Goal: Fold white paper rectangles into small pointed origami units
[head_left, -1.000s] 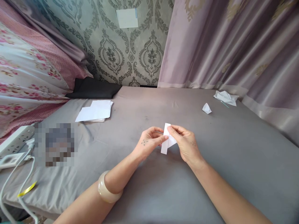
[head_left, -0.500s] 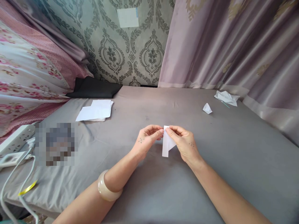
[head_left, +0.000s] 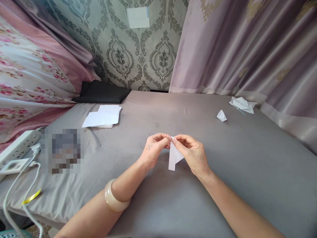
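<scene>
A small folded piece of white paper (head_left: 172, 158) is held up between both hands, above the grey sheet. It has a long narrow strip hanging down and a slanted flap to its right. My left hand (head_left: 155, 148) pinches its top edge with thumb and fingers from the left. From the right, my right hand (head_left: 194, 153) grips the upper part, its thumb lying over the front. The back of the paper and some fingertips are hidden. A pale bangle (head_left: 115, 196) is on my left forearm.
A stack of white paper (head_left: 102, 117) lies at the back left. A small folded paper shape (head_left: 221, 115) and a pile of folded papers (head_left: 243, 104) are at the right. Far left are a power strip (head_left: 17, 148) with cables and a blurred-out patch. Black cloth (head_left: 102, 92) lies behind.
Both hands still grip the folded paper. The paper has tilted slightly, its lower end shifting a little left and nearer to me. The camera view has moved slightly.
</scene>
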### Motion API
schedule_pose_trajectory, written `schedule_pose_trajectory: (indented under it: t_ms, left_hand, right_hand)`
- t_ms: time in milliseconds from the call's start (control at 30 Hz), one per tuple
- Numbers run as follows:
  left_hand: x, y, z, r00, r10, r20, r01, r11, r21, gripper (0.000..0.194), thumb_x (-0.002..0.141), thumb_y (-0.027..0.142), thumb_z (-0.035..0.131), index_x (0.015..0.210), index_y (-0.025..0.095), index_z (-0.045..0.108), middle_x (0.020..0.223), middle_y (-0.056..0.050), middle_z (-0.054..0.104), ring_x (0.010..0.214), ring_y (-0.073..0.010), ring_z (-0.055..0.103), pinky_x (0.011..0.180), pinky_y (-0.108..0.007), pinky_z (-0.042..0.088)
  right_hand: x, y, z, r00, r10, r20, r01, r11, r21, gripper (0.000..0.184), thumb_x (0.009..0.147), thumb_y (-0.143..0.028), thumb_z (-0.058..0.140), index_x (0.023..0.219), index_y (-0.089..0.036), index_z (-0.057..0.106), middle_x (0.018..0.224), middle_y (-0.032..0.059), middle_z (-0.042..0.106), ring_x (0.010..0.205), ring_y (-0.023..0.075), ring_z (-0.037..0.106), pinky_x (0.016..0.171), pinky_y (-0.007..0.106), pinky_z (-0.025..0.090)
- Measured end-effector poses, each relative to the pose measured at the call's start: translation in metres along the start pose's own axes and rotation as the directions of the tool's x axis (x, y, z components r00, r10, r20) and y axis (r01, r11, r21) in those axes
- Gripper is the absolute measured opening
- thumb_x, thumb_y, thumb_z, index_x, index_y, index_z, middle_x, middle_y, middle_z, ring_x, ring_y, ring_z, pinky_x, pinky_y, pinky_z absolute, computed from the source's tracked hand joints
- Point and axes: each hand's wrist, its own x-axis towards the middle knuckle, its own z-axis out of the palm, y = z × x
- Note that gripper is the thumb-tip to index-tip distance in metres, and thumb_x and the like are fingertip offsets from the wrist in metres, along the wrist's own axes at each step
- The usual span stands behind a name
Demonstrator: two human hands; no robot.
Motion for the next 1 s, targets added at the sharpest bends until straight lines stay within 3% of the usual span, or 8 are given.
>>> schedule_pose_trajectory:
  t_ms: [133,233,433,700,833,933,1000]
  left_hand:
    - [0.000,0.001,-0.001,1.000,0.004,-0.007,-0.004,1.000,-0.006,0.011,0.067,0.023,0.070,0.065,0.014,0.064,0.062,0.000,0.057,0.061,-0.0102,0.052,0.065,-0.025,0.042]
    - [0.001,0.001,-0.001,1.000,0.006,-0.004,-0.006,1.000,-0.013,0.010,0.066,0.022,0.069,0.063,0.014,0.064,0.061,0.000,0.057,0.061,-0.0096,0.051,0.065,-0.024,0.042]
    - [0.002,-0.001,-0.004,1.000,0.000,0.012,0.000,1.000,-0.023,0.009,0.066,0.021,0.069,0.065,0.013,0.065,0.060,0.001,0.056,0.059,-0.0087,0.049,0.064,-0.023,0.041]
    - [0.006,-0.002,-0.008,0.995,-0.028,0.097,0.032,0.999,-0.042,0.011,0.070,0.024,0.069,0.072,0.013,0.068,0.067,-0.001,0.060,0.062,-0.0096,0.053,0.066,-0.024,0.043]
    - [0.007,-0.002,-0.011,0.992,-0.055,0.117,0.063,0.996,-0.065,0.013,0.070,0.024,0.069,0.073,0.012,0.068,0.070,-0.003,0.061,0.066,-0.0111,0.056,0.068,-0.025,0.044]
    - [0.009,-0.003,-0.012,0.992,-0.065,0.111,0.074,0.994,-0.081,0.015,0.070,0.026,0.070,0.073,0.012,0.068,0.070,-0.003,0.060,0.066,-0.0114,0.056,0.069,-0.025,0.044]
    - [0.010,-0.004,-0.012,0.993,-0.079,0.092,0.086,0.993,-0.075,0.018,0.069,0.029,0.073,0.070,0.012,0.066,0.068,-0.002,0.058,0.064,-0.0106,0.054,0.067,-0.024,0.043]
  right_hand:
    - [-0.002,0.001,0.000,0.998,-0.057,0.007,0.057,0.996,-0.064,0.012,0.079,-0.035,0.069,0.083,-0.023,0.071,0.075,-0.0009,0.070,0.068,0.0130,0.065,0.063,0.024,0.050]
    - [-0.003,0.001,0.000,0.985,-0.174,-0.005,0.170,0.966,-0.196,0.008,0.081,-0.030,0.066,0.081,-0.023,0.070,0.075,-0.0013,0.067,0.065,0.0117,0.061,0.062,0.024,0.049]
    - [-0.004,0.001,0.000,0.861,-0.504,0.071,0.487,0.774,-0.405,0.013,0.084,-0.015,0.059,0.086,-0.022,0.070,0.081,0.0008,0.066,0.070,0.0122,0.059,0.065,0.026,0.049]
    - [-0.001,0.007,-0.006,0.742,-0.632,0.224,0.636,0.556,-0.536,0.025,0.087,-0.007,0.051,0.100,-0.022,0.067,0.089,0.0042,0.065,0.080,0.0147,0.062,0.073,0.029,0.052]
    - [-0.001,0.010,-0.010,0.680,-0.643,0.352,0.684,0.383,-0.621,0.035,0.087,-0.001,0.043,0.111,-0.016,0.063,0.094,0.0083,0.065,0.086,0.0181,0.061,0.077,0.031,0.052]
    - [-0.003,0.009,-0.009,0.639,-0.620,0.455,0.677,0.174,-0.715,0.036,0.087,0.000,0.041,0.113,-0.011,0.063,0.092,0.0101,0.065,0.084,0.0198,0.061,0.073,0.032,0.051]
    - [-0.005,0.009,-0.006,0.642,-0.581,0.501,0.644,0.055,-0.763,0.033,0.088,-0.002,0.041,0.110,-0.010,0.065,0.092,0.0106,0.066,0.081,0.0204,0.061,0.069,0.033,0.049]
